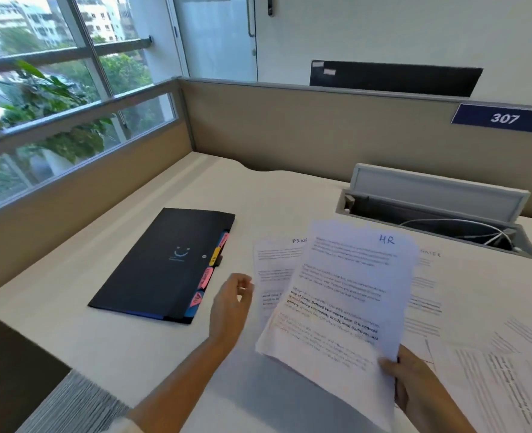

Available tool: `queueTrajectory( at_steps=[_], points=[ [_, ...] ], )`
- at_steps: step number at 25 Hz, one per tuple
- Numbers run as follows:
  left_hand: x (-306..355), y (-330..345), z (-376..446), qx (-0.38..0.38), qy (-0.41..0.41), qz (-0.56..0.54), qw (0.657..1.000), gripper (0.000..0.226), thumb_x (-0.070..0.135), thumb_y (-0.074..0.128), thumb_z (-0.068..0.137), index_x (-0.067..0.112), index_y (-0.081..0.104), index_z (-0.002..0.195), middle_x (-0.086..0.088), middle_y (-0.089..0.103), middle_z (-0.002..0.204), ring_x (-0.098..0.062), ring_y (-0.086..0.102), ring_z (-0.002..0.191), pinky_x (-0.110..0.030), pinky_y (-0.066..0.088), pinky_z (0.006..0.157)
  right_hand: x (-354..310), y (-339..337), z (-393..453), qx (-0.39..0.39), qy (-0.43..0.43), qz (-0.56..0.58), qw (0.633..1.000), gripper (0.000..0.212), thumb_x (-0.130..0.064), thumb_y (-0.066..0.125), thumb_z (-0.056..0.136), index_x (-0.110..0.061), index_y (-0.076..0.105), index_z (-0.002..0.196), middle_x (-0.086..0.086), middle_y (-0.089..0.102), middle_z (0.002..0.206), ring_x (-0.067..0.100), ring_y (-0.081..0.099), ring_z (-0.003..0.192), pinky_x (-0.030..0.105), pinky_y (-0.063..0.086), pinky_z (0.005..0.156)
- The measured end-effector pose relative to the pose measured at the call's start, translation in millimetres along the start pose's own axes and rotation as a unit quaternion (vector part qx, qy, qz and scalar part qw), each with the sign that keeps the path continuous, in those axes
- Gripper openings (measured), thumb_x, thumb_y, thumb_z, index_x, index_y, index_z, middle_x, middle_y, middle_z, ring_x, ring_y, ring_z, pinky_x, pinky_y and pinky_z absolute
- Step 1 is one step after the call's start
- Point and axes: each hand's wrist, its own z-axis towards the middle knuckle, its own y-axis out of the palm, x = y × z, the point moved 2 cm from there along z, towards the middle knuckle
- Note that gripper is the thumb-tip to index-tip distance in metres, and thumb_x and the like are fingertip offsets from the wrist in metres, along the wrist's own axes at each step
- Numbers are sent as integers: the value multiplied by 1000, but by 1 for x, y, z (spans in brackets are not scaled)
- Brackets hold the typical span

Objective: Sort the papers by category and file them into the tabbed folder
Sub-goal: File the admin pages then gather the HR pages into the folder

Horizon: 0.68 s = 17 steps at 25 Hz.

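Right hand (414, 381), nearest the lens, pinches the HR sheets (346, 295) by their lower corner above the desktop's (133, 345) near edge. Left hand (230, 304), fingers loosely curled and empty, hovers beside the closed tabbed folder (161, 264) at centre-left. Risk: the one-corner grip lets sheets sag or slip.

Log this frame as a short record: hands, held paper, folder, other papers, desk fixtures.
right hand: grips the HR sheet at its lower right corner, lifted off the desk
left hand: holds nothing, fingers loosely curled, between folder and papers
folder: black, closed, flat on the desk, coloured tabs along its right edge
other papers: a sheet headed FIN... partly under the HR sheet; more sheets spread to the right
cable box: lid up, white cables inside
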Motion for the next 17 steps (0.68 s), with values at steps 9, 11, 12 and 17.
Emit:
queueTrajectory(
  at_steps=[9,11,12,17],
  points=[
    [-86,-73,60,-35,-138,389,910,65,42,56,84,19,29,137,-4,30,148,-33,23,137,-58,26,108,-9,49,28,-42,25,30,998,38,8,34,93,-3,44,128,16,54,119,25,59,88,24,57,56],
    [-86,-70,62,-56,-141,415,897,68,41,53,86,18,21,141,-7,21,152,-37,15,140,-61,21,110,-14,59,29,-53,25,26,998,36,8,34,93,-7,46,125,14,56,116,23,59,86,23,57,54],
    [-84,-70,64,-63,-144,423,893,70,40,53,87,17,18,142,-8,18,153,-40,13,140,-61,19,109,-15,63,30,-53,26,24,998,36,7,34,93,-7,47,124,13,57,114,23,59,87,24,57,56],
    [-77,-72,71,-105,-135,397,902,72,29,50,91,16,6,146,-10,27,151,-40,24,138,-50,35,107,-7,79,35,-43,32,29,998,34,7,37,92,-7,49,120,3,70,91,28,60,89,27,58,56]
  ],
)
